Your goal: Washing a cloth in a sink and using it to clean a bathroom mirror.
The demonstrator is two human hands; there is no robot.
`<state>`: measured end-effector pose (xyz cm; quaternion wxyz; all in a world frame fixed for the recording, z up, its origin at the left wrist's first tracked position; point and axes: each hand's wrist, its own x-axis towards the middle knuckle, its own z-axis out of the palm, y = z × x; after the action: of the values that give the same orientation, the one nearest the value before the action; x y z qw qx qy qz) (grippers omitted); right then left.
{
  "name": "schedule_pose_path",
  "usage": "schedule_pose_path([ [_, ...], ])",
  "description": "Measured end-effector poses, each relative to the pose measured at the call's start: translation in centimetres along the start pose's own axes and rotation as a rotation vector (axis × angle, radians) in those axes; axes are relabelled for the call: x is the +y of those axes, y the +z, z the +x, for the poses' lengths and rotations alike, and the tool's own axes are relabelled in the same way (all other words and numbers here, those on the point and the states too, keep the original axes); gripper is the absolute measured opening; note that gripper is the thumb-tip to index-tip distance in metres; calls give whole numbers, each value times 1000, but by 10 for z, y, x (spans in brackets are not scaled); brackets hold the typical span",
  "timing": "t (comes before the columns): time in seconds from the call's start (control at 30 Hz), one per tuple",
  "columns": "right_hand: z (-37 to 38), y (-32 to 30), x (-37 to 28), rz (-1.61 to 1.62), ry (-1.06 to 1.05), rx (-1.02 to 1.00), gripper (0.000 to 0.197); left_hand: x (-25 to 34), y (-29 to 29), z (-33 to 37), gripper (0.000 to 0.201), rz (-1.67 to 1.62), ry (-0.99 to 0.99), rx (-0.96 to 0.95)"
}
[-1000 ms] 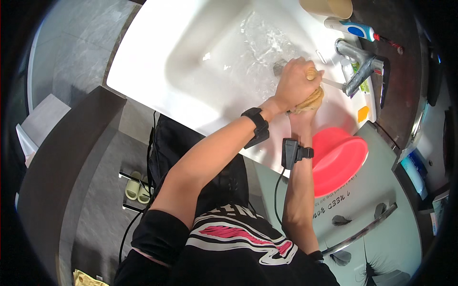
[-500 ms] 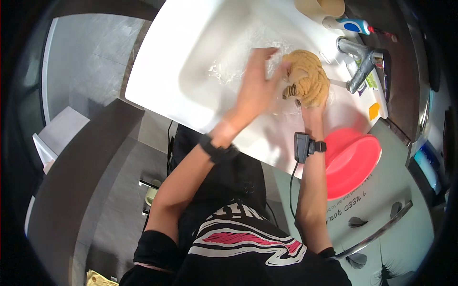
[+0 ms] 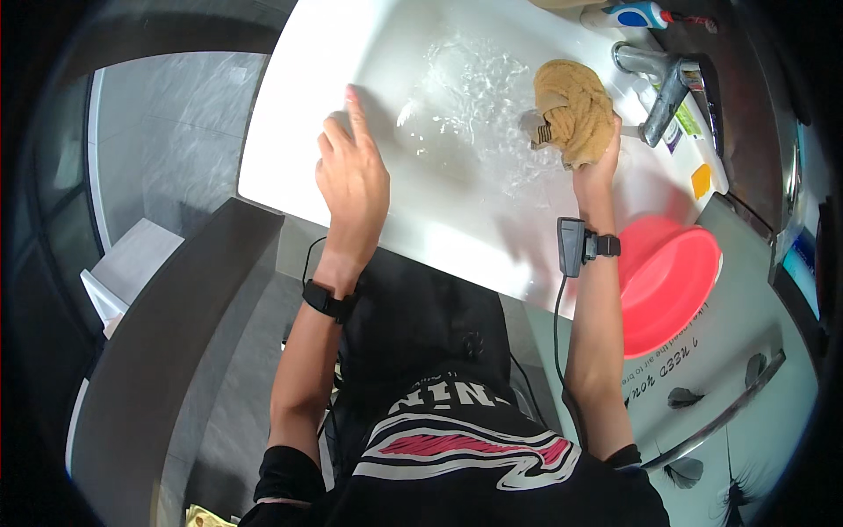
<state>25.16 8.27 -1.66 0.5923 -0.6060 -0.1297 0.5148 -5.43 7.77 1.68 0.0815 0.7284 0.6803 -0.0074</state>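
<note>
A tan cloth [image 3: 575,110], bunched up and with a small dark striped patch on its left side, is held over the right part of the white sink [image 3: 378,70]. My right hand [image 3: 602,160] grips it from the right and below, and the cloth hides most of the fingers. Near the sink's left front rim is my left hand [image 3: 355,186], empty, its index finger stretched out and the other fingers loosely bent. Rippling water [image 3: 474,97] covers the basin's bottom between the two hands. Close to my right hand stands the chrome faucet [image 3: 663,88].
A red plastic basin [image 3: 663,285] sits right of my right forearm, by a pale glass surface [image 3: 746,325]. On the sink's right ledge lie a white-and-blue tube [image 3: 628,15], a small orange piece [image 3: 701,181] and a green-and-white tube [image 3: 688,120]. A cable hangs from my right wristband.
My left hand has moved away from the cloth, leftward to the sink's front left rim. The cloth stays in my right hand. The whole view has shifted slightly.
</note>
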Motion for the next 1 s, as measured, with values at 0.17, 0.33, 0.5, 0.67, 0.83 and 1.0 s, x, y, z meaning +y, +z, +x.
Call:
schedule_pose_path([
  [0.17,-7,-6,-2,-64,1,-39,49,-8,12,-4,62,19,260,28],
  [0.33,-18,-10,1,-87,-55,-73,49,-8,4,3,56,-36,309,-55],
  [0.5,-30,-12,1,-30,-39,-29,49,-3,5,0,75,76,409,-15],
  [0.67,-26,-24,14,-118,-82,11,48,-3,18,-1,67,48,396,-86],
  [0.83,-28,-17,18,-73,-58,-1,50,3,35,12,60,-329,534,-421],
  [1.0,-28,-25,17,-106,-89,2,51,6,20,8,59,-183,533,-191],
])
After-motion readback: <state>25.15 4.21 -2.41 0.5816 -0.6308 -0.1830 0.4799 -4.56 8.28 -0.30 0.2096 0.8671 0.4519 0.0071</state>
